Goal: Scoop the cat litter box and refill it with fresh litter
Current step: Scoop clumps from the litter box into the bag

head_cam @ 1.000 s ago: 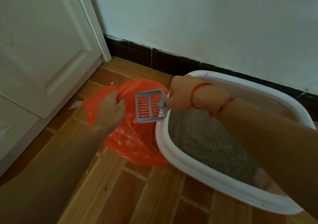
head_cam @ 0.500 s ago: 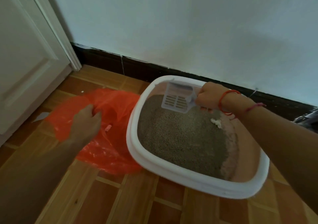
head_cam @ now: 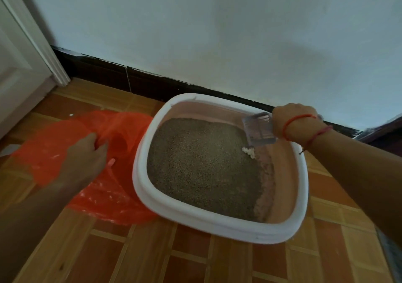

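Observation:
A white-rimmed litter box (head_cam: 219, 223) with a pink inside sits on the floor against the wall, holding grey-brown litter (head_cam: 202, 165). A small white clump (head_cam: 249, 151) lies at the litter's far right edge. My right hand (head_cam: 292, 123) grips a translucent slotted scoop (head_cam: 258, 131) over the box's far right corner, its blade just above the clump. My left hand (head_cam: 89, 154) holds the rim of an orange plastic bag (head_cam: 121, 130) lying open on the floor left of the box.
A white door and frame (head_cam: 26, 65) stand at the left. A dark skirting board (head_cam: 130, 80) runs along the wall behind the box. The floor (head_cam: 174, 261) is brown wood-pattern tile. A dark object (head_cam: 382, 130) shows at the right edge.
My right hand has carried the scoop from over the orange bag across the box to its far right corner. My left hand has stayed on the bag.

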